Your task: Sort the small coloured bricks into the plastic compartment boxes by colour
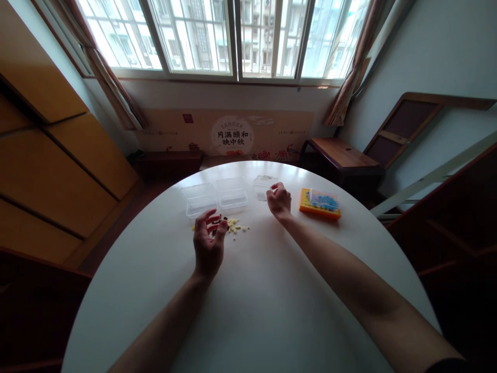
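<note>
My left hand (pixel 208 243) is over the near side of a small heap, its fingers curled but apart from the thumb. Small yellow pieces (pixel 233 226) and dark red-brown pieces (pixel 216 221) lie mixed there, and a dark bit shows by the thumb tip. My right hand (pixel 280 201) is closed, fingers bunched, at the near right side of a clear plastic box (pixel 261 187). Whatever its fingers hold is hidden. Two more clear boxes with raised lids stand to the left, a left one (pixel 199 201) and a middle one (pixel 232 193).
On the right of the round white table (pixel 248 311) lies an orange-yellow box (pixel 319 210), topped by a clear case (pixel 325 198) with blue pieces. Beyond the table are a wooden chair (pixel 341 153), a printed cardboard panel (pixel 163 124) and windows.
</note>
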The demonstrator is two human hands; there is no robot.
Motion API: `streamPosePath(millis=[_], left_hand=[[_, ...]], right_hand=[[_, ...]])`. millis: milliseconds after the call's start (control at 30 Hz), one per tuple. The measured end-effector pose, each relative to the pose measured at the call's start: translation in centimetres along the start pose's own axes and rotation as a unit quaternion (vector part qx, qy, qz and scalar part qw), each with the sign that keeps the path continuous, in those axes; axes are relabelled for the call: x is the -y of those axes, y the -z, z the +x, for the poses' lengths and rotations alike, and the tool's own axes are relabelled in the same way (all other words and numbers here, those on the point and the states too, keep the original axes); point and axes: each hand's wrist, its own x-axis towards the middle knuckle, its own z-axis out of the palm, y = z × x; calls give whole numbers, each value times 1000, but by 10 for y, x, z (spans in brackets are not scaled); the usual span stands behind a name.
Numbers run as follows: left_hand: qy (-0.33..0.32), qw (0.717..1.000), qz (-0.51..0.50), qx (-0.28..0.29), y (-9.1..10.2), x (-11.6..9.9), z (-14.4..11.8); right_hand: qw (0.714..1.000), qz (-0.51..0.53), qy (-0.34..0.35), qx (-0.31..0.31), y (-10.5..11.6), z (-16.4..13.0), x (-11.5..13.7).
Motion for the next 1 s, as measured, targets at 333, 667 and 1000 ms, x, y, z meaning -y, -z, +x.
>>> streamPosePath(millis=[333, 667, 1000], left_hand=[[-32, 998, 45, 2, 3, -3, 0], [-87, 994, 60, 17, 3, -3, 0], [-156, 983, 90, 39, -4, -10, -8]], right_hand=[[979, -191, 18, 73, -10, 11, -5], [970, -72, 222, 66, 23, -17, -42], [937, -221, 252, -97, 127, 17, -113]])
